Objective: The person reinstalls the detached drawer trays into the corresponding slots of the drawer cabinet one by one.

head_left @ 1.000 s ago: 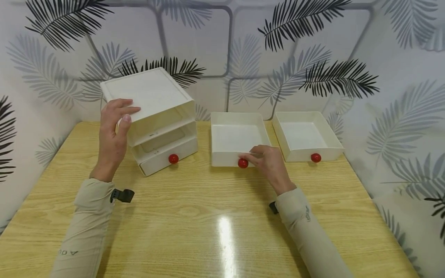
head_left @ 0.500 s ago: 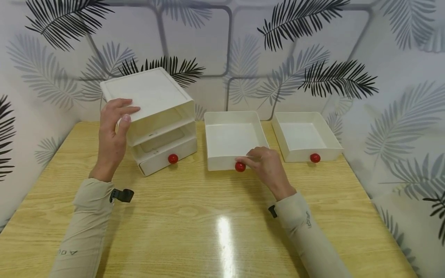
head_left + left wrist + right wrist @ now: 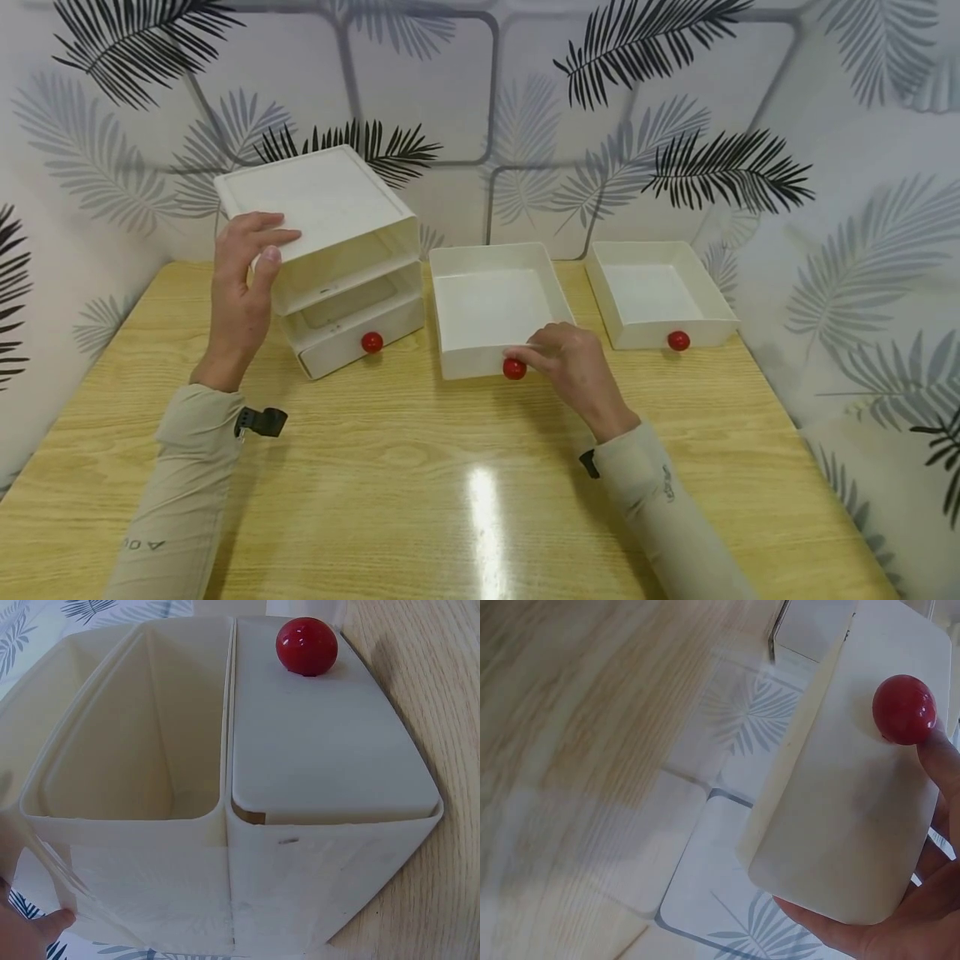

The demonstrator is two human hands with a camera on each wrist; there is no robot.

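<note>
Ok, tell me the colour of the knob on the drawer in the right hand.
The knob is glossy red, best seen in the right wrist view.

White three-bay cabinet [image 3: 322, 196], set at angle, left hand [image 3: 243, 292] on top corner; upper two bays open, bottom drawer [image 3: 333, 352] seated. Just right: white open-topped drawer [image 3: 471, 364], red-knobbed, front edge pinched by right hand [image 3: 577, 371].

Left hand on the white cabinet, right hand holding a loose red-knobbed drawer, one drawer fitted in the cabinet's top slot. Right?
Not quite: the fitted drawer is in the bottom slot, not the top, as the head view shows. The rest is right: left hand on the white cabinet, right hand holding a loose red-knobbed drawer.
</note>
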